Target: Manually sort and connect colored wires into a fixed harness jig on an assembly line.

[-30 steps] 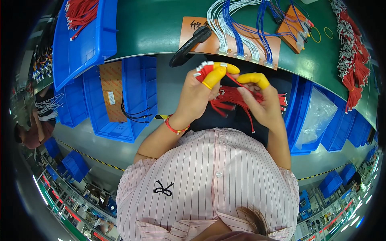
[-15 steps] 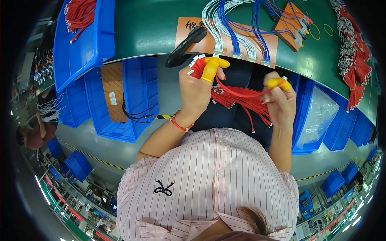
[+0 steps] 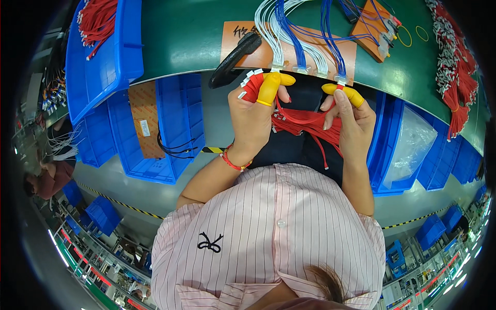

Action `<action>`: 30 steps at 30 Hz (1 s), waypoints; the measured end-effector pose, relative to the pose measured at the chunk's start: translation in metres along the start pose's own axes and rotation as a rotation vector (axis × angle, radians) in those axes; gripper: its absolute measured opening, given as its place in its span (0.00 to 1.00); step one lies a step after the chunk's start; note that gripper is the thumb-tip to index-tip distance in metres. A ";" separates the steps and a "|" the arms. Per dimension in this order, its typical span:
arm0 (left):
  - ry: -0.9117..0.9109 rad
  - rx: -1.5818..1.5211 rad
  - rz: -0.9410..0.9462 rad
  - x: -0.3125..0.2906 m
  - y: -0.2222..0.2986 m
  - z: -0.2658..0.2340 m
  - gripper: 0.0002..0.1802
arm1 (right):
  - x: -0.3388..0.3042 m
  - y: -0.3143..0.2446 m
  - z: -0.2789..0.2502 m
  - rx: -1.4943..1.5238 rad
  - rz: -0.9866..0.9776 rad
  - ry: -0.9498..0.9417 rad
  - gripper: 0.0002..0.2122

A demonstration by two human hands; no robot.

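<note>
My left hand (image 3: 250, 121), closed, grips a bundle of red cables (image 3: 302, 124) whose white plugs fan out above the thumb. Its yellow-cot-covered fingertips touch the connector (image 3: 277, 68) below the white wires (image 3: 268, 39). From this bundle one red cable crosses to my right hand (image 3: 355, 124). There, the thumb and the yellow-cot-covered fingers pinch its end against the clear connector (image 3: 340, 80) under the rightmost blue wires (image 3: 330, 46). Whether the plug is seated cannot be seen. The loose cable ends hang over my lap.
An orange board (image 3: 315, 49) lies at the green table's (image 3: 181, 31) edge, a black curved handle (image 3: 235, 59) beside it. Blue bins (image 3: 106, 62) stand left and right. Red cable bundles (image 3: 454, 98) lie at the right; an orange block (image 3: 369, 33) sits at the back.
My right hand has moved up and left, bringing the red cable's end from beside the table edge to the rightmost blue-wire connector. My left hand stays nearly in place.
</note>
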State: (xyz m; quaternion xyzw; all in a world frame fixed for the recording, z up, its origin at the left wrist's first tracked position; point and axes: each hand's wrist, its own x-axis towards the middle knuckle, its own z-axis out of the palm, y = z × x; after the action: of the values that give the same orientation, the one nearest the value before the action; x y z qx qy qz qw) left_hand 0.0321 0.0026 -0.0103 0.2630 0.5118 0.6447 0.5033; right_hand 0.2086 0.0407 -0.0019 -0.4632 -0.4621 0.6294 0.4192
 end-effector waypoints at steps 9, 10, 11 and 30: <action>0.005 0.006 -0.012 0.001 0.001 0.000 0.11 | 0.001 0.001 -0.002 -0.009 0.015 0.014 0.10; 0.004 0.012 -0.009 0.001 0.001 0.001 0.11 | 0.001 0.000 -0.002 -0.006 0.019 0.013 0.10; 0.003 0.018 -0.005 0.001 0.002 0.001 0.11 | 0.002 0.001 -0.003 0.010 0.023 0.002 0.10; -0.021 0.017 -0.053 0.002 0.007 -0.001 0.13 | 0.012 0.004 -0.009 0.246 0.132 -0.038 0.12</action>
State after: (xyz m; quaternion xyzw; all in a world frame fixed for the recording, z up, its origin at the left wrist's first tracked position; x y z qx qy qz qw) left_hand 0.0276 0.0043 -0.0047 0.2604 0.5188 0.6239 0.5232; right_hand 0.2145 0.0534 -0.0095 -0.4257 -0.3577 0.7163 0.4216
